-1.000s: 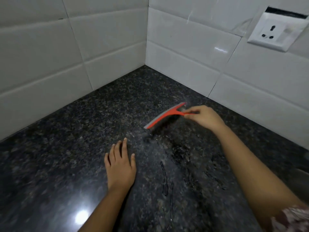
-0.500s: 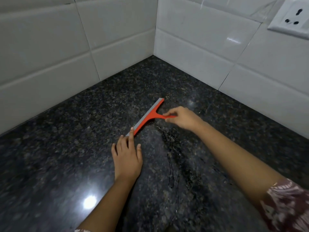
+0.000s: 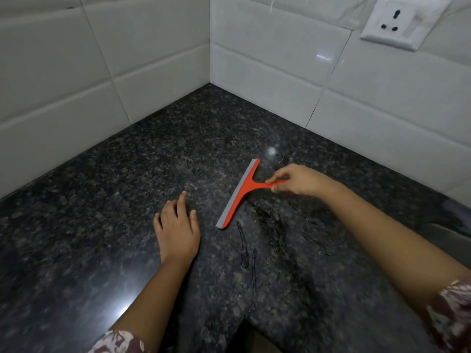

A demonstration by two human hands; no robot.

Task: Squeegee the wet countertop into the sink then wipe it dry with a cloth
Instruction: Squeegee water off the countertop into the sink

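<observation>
The squeegee [image 3: 238, 193], red with a grey blade, sits on the countertop [image 3: 114, 200] a little right of its middle, well out from the corner where the walls meet. Its blade runs on a slant from far right to near left, and the handle points right. The right hand [image 3: 298, 180] pinches that handle between thumb and fingertips. The left hand [image 3: 177, 225] rests on the stone just left of the blade's near end, apart from it, holding nothing (fingers loose, the index stretched forward). Water [image 3: 244, 248] lies in thin streaks and smears on the dark speckled stone to the right of the blade and nearer the person. White tiles [image 3: 267, 59] cover both walls, and a socket [image 3: 400, 21] sits high on the right one. At the right edge a grey curved rim [image 3: 448, 233] shows; I cannot tell whether it is the sink, and its inside is out of view. Patterned sleeves [image 3: 453, 317] cover both upper forearms.
</observation>
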